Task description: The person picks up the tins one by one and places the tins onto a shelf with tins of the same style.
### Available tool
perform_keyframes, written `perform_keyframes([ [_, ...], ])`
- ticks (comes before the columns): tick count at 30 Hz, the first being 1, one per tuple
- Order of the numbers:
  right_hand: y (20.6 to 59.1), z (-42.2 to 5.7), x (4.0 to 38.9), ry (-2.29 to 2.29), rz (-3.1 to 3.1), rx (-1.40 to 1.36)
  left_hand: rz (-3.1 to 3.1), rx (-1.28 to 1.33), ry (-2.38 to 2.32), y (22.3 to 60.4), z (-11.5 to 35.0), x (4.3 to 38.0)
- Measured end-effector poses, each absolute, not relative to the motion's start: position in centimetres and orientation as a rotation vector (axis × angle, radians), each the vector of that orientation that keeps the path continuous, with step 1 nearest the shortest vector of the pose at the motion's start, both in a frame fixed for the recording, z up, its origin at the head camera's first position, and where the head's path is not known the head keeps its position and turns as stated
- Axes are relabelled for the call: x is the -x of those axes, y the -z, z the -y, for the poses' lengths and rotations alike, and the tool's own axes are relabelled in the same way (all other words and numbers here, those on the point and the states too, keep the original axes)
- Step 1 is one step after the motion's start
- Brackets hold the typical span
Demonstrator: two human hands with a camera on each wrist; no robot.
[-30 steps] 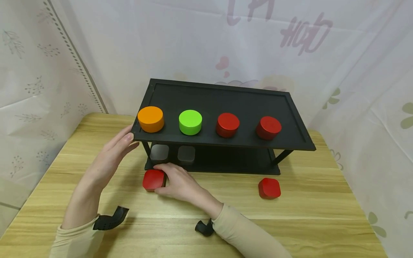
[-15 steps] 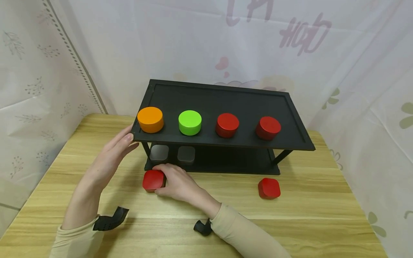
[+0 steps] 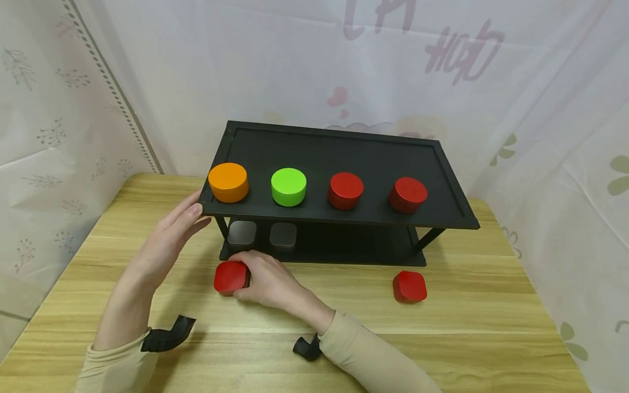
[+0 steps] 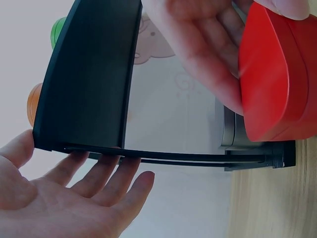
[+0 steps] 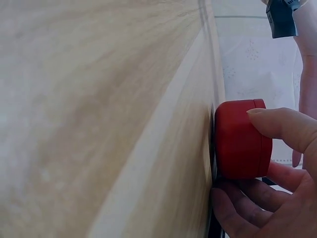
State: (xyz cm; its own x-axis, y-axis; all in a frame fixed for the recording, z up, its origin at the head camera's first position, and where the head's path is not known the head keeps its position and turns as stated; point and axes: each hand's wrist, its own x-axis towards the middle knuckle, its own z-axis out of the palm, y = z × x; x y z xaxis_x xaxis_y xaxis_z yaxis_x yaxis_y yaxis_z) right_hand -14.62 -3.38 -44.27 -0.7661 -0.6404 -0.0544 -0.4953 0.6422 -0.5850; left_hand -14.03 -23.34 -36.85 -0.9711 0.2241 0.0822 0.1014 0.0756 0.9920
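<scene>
My right hand (image 3: 267, 278) grips a red block with rounded corners (image 3: 230, 277), low over the table in front of the shelf's left end. In the right wrist view the thumb lies on one side of the red block (image 5: 240, 139), with fingers around the other. My left hand (image 3: 169, 234) touches the front left corner of a black two-level shelf (image 3: 334, 139). Its extended fingers (image 4: 111, 181) rest along the shelf's end in the left wrist view, and the thumb is at the top board's corner.
Along the top board stand an orange round block (image 3: 228, 183), a green one (image 3: 288, 187) and two red ones (image 3: 345, 191). Two dark rounded-square blocks (image 3: 283, 236) sit on the lower board's left. Another red rounded-square block (image 3: 409, 287) lies on the wooden table (image 3: 472, 327) at right.
The right hand and the red block have shifted slightly left and toward the person. My left hand stays at the shelf corner.
</scene>
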Motion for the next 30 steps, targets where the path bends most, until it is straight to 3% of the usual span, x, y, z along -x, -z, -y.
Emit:
perform_keyframes([
  [30, 43.6, -0.4, 14.8, 0.867, -2.656, 0.848, -2.216, -0.312, -2.071, 36.9, 23.3, 14.1],
])
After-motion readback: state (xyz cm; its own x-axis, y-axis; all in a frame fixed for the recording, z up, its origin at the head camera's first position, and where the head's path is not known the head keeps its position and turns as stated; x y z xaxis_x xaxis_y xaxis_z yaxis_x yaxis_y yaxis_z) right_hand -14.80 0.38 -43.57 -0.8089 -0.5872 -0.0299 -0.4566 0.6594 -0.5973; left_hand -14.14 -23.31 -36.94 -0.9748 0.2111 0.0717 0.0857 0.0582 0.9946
